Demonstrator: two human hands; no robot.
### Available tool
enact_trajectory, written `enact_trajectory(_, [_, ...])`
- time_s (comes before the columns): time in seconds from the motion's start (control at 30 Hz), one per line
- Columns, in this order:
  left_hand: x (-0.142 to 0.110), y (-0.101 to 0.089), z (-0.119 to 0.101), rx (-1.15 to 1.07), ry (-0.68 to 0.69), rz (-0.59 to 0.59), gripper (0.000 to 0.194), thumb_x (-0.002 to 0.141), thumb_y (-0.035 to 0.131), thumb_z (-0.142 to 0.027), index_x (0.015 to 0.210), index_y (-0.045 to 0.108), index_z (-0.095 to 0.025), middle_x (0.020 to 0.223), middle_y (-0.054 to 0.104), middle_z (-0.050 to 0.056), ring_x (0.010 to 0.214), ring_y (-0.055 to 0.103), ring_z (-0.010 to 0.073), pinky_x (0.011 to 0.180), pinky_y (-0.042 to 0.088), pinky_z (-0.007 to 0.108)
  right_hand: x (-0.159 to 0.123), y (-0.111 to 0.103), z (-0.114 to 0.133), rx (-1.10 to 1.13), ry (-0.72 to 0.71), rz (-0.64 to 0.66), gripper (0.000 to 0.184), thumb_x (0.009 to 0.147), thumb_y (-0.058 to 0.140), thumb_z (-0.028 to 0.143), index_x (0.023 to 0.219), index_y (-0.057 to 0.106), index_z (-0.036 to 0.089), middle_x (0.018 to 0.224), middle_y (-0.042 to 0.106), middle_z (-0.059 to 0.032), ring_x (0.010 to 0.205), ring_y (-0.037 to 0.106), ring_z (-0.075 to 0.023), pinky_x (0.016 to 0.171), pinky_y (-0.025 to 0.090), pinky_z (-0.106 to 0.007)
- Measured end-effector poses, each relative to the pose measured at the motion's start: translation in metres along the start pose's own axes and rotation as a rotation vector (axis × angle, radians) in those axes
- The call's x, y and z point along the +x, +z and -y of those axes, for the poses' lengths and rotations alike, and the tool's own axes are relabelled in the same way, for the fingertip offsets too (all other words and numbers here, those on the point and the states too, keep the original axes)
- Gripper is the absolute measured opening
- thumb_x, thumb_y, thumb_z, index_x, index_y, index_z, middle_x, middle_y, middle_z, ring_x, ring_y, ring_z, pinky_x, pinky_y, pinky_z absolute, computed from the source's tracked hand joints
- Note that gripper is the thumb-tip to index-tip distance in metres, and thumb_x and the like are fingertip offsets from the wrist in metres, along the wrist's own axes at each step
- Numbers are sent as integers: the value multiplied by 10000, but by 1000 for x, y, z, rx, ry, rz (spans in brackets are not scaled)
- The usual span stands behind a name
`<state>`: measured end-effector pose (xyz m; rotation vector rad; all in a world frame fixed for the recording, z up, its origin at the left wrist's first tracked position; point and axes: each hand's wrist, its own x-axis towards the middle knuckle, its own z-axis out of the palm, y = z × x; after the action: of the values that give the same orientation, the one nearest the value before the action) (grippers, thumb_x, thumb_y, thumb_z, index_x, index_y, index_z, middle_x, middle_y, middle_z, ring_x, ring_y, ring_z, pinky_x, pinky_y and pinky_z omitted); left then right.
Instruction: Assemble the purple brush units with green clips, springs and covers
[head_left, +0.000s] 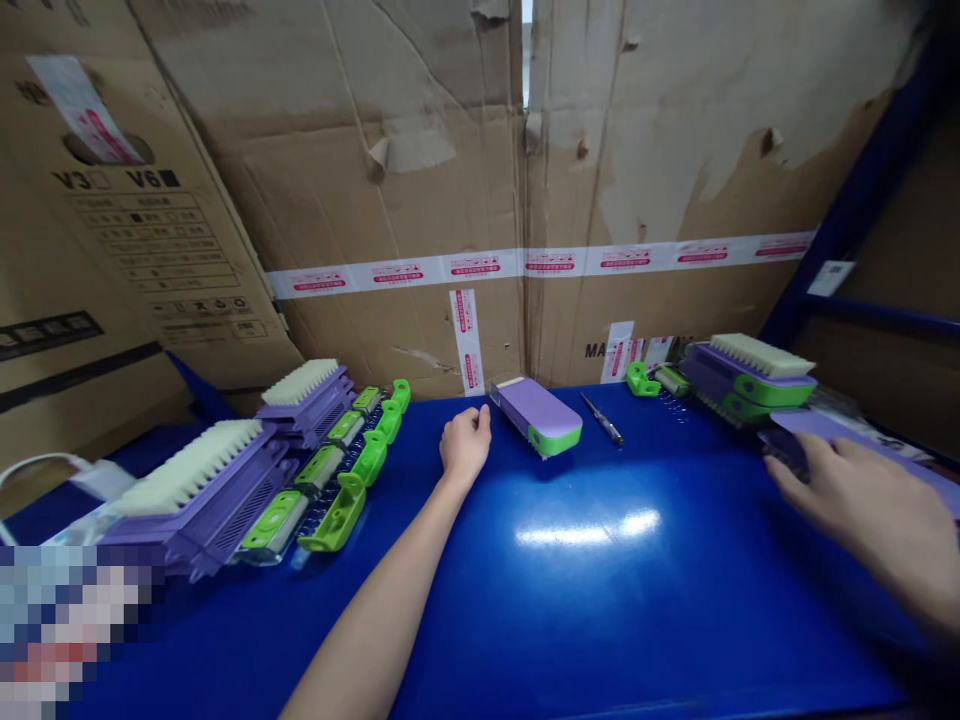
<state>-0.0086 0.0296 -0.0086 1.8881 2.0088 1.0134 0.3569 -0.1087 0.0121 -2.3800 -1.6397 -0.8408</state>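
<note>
My left hand (pixel 465 445) rests on the blue tabletop with its fingers curled in, and nothing shows in them. Just right of it lies a purple brush head (pixel 536 410) with a light-green end, bristles down. A pen-like screwdriver (pixel 602 420) lies beyond that. On the far right, my right hand (pixel 877 505) is slightly blurred, its thumb and fingers closed round a dark purple piece (pixel 784 452). A flat purple printed package (pixel 877 440) lies behind that hand, partly hidden by it.
Purple brush bodies with cream bristles (pixel 199 465) line the left side, beside several green clips (pixel 371 455) and metal-and-green parts (pixel 319 465). More stacked brush heads (pixel 750 375) and a green clip (pixel 642 380) lie at the back right. Taped cardboard (pixel 405 200) walls the back.
</note>
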Motion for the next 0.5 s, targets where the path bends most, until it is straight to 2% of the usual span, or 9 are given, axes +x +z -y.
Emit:
enact_trajectory(0.13, [0, 0, -1, -2, 3, -7, 409, 896, 363, -445, 621, 567, -221, 649, 644, 42, 654, 597, 185, 535, 263, 249, -37, -4, 12, -90, -14, -147, 333, 827, 390, 451, 918, 596, 206, 824, 629, -190, 781, 605, -344, 597, 393, -401])
enact_trajectory(0.27, [-1, 0, -1, -1, 7, -14, 412, 897, 364, -446, 613, 556, -218, 646, 643, 44, 661, 598, 187, 536, 259, 249, -66, -19, 34, 48, -68, -195, 429, 841, 321, 494, 1116, 544, 252, 943, 654, -186, 832, 609, -360, 662, 430, -454])
enact_trajectory(0.33, [-2, 0, -1, -5, 14, -21, 410, 898, 365, -447, 617, 556, -218, 642, 641, 43, 657, 597, 184, 540, 266, 248, -72, -25, 43, 227, -120, -164, 449, 843, 331, 506, 1203, 484, 286, 946, 675, -149, 823, 627, -338, 710, 461, -461])
enact_trajectory(0.43, [-3, 0, 0, -16, 27, -33, 412, 900, 363, -447, 609, 544, -220, 618, 627, 35, 632, 589, 178, 548, 277, 248, -71, -28, 48, 381, -171, -154, 428, 840, 387, 512, 1210, 476, 317, 1052, 671, -112, 932, 626, -318, 799, 473, -459])
enact_trajectory(0.5, [-3, 0, 0, -20, 28, -28, 414, 901, 364, -449, 600, 534, -220, 601, 617, 30, 612, 583, 174, 549, 281, 248, -67, -24, 42, 417, -122, -169, 398, 827, 424, 521, 1181, 495, 353, 1155, 640, -85, 1045, 591, -312, 871, 449, -464])
